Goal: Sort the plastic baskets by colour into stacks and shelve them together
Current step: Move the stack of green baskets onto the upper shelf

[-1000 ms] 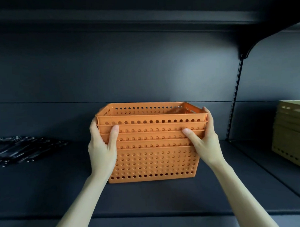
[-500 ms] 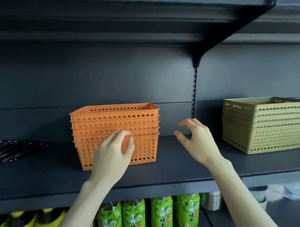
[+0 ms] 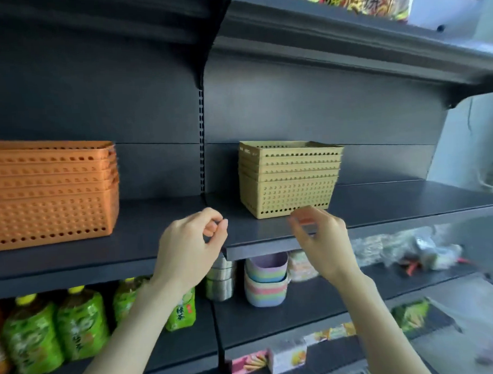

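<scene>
Two stacks of baskets stand on the middle shelf: one orange stack (image 3: 51, 191) at the left edge of the frame, about five baskets by its rims, and one tan stack (image 3: 288, 177) right of centre, about six. Lower left, four green bottles (image 3: 82, 324) show. Below centre sit two pastel cups (image 3: 266, 281), nested. Two hands show, a left hand (image 3: 190, 250) and a right hand (image 3: 322, 240).

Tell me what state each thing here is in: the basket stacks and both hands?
Orange perforated plastic basket stack: nested, upright on the shelf, untouched.
Beige perforated plastic basket stack: nested, upright on the same dark metal shelf, apart from the orange one.
Left hand: empty, fingers curled.
Right hand: empty, loosely open, blurred.
</scene>
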Available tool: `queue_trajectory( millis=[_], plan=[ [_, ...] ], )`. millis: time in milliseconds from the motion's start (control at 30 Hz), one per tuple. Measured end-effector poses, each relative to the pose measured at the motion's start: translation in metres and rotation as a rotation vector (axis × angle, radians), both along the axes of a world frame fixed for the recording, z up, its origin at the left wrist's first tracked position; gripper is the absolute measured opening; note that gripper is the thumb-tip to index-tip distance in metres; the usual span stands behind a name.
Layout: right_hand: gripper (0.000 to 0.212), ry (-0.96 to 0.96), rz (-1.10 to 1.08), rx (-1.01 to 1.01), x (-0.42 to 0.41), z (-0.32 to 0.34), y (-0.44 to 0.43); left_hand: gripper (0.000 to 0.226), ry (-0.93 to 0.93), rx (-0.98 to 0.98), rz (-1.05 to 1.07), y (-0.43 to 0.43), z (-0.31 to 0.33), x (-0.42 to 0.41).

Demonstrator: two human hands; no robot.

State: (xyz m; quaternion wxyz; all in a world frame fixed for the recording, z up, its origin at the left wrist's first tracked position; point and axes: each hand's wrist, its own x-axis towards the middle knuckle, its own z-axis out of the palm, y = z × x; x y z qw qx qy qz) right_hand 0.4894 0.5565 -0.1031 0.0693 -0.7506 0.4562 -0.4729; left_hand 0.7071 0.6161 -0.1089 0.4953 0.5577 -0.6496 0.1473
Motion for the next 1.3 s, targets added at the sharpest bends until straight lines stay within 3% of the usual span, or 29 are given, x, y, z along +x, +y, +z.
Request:
queue_trajectory(
  millis=[200,400,533,700,900,1300],
  plan=[
    [0.018,-0.089,-0.012,0.058,-0.060,0.005,-0.073,0.016,0.220,0.026,-0.050,-0.085,0.003,-0.051],
    [0.024,-0.111,-0.001,0.089,-0.090,0.013,-0.164,0.044,0.385,0.061,-0.014,-0.173,-0.002,-0.076],
    [0.040,-0.159,0.011,0.082,-0.101,0.016,-0.219,0.070,0.507,0.066,0.036,-0.217,-0.002,-0.084],
    [0.060,-0.290,0.098,0.161,-0.109,0.018,-0.280,0.085,0.678,0.069,-0.001,-0.257,0.010,-0.092],
    [0.077,-0.392,0.368,0.297,-0.110,0.014,-0.334,0.098,0.742,-0.008,0.034,-0.285,-0.006,-0.103],
    [0.092,-0.396,0.626,0.305,-0.116,-0.008,-0.377,0.091,0.835,-0.112,0.102,-0.297,-0.023,-0.136]
  ],
)
